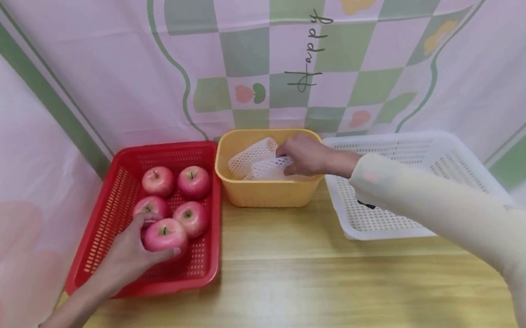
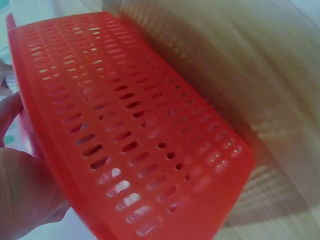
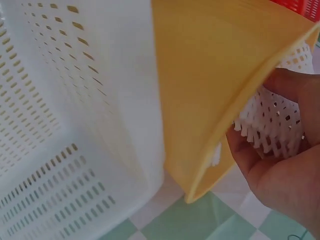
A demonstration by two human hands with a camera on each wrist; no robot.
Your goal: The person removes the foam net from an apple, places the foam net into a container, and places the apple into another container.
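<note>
In the head view my left hand (image 1: 127,254) grips the nearest apple (image 1: 166,236), thumb on one side and fingers on the other. Several more pink-red apples (image 1: 194,182) sit around it in the red basket (image 1: 212,259). The left wrist view mostly shows that basket's slotted wall (image 2: 125,110), with part of the left hand (image 2: 27,192) at its rim. My right hand (image 1: 305,155) reaches into the yellow bin (image 1: 272,195) and pinches a white foam fruit net (image 3: 272,120). Another foam net (image 1: 253,154) lies beside it in the bin.
A white perforated basket (image 1: 410,144) stands right of the yellow bin, under my right forearm. All three containers rest on a wooden table (image 1: 290,293). Behind them hangs a checked, flowered cloth (image 1: 248,49).
</note>
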